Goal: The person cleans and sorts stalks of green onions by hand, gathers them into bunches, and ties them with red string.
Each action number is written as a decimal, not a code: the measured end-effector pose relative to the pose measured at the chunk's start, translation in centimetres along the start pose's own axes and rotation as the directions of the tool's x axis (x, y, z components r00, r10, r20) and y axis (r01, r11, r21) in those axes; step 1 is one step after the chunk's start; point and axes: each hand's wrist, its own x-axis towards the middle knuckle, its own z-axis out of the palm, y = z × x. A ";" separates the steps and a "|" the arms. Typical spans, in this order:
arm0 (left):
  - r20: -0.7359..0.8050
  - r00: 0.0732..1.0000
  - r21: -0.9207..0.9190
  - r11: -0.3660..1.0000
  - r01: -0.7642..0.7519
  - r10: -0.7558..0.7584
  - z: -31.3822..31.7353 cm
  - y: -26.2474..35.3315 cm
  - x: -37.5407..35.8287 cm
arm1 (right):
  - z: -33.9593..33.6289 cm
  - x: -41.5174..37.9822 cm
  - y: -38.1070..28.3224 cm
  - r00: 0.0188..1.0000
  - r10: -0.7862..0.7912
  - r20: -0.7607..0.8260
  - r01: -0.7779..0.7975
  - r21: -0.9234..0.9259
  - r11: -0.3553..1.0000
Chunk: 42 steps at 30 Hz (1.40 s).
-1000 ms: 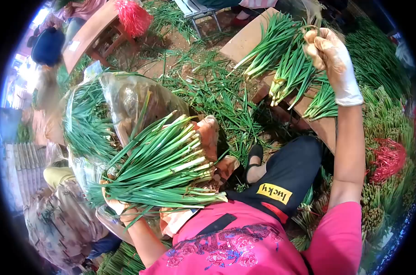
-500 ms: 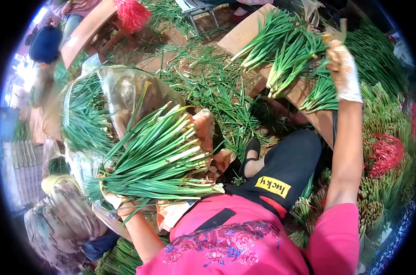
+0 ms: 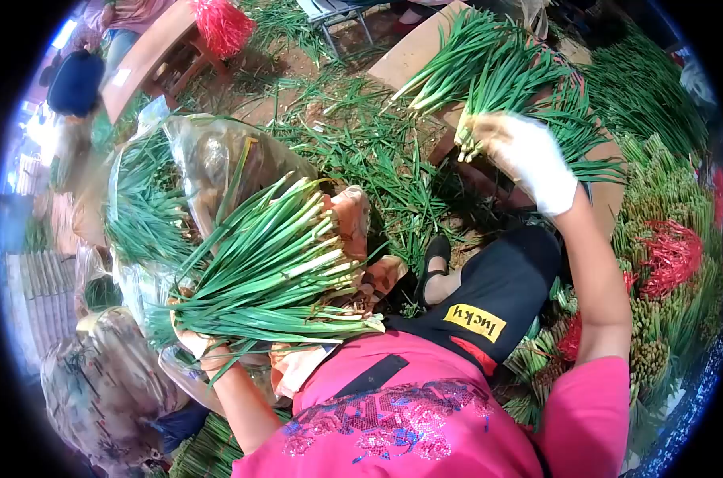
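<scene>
A large loose bunch of garlic chives (image 3: 274, 279) lies across my lap, pale stem ends to the right. My left hand (image 3: 193, 333) is closed around its leafy end at the left. In a white glove, my right hand (image 3: 525, 151) is over the near edge of the wooden bench (image 3: 401, 68), fingers blurred by motion. Its fingertips overlap the pale stem ends of a small bundle of chives (image 3: 509, 84) on the bench. Beside that bundle lie a second bundle (image 3: 449, 68) to the left and another (image 3: 572, 123) to the right.
Cut leaves (image 3: 377, 159) litter the ground. A clear plastic bag (image 3: 226, 159) of chives stands at left. Stacked bundles (image 3: 656, 183) and red plastic strings (image 3: 670, 256) are on the right. A second bench (image 3: 150, 48) and a folding chair (image 3: 334, 16) stand farther back.
My right hand has swung left and toward me, from the bench's far right to the middle bundle's stem ends. More chives show at the bench's right. My left hand stays put.
</scene>
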 end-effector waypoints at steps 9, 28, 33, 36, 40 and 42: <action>0.032 0.999 -0.060 0.997 0.038 -0.036 1.2 -0.2 -0.5 | 0.8 8.1 4.1 0.791 0.540 0.288 -0.350 -0.510 0.785; 0.006 1.000 0.006 1.000 0.012 -0.012 -0.3 0.0 -0.2 | 3.1 4.2 8.6 0.842 0.503 -0.195 -0.260 0.670 0.695; 0.051 0.999 0.028 1.000 0.012 -0.013 -0.4 -0.1 -0.1 | 3.5 5.8 7.2 0.986 0.156 0.055 -0.130 -0.327 0.936; -0.084 0.996 -0.022 0.999 -0.023 0.021 -0.8 -0.1 -0.1 | 1.9 5.5 6.9 0.940 0.276 0.201 -0.150 -0.485 0.861; -0.059 0.996 0.014 0.998 0.067 -0.066 -0.3 0.0 -0.2 | 1.7 3.4 7.7 0.935 0.214 0.283 -0.001 -0.601 0.800; -0.063 0.996 -0.006 0.998 0.055 -0.055 -0.7 0.0 0.1 | 2.0 3.0 6.9 0.953 0.195 0.230 -0.039 -0.544 0.838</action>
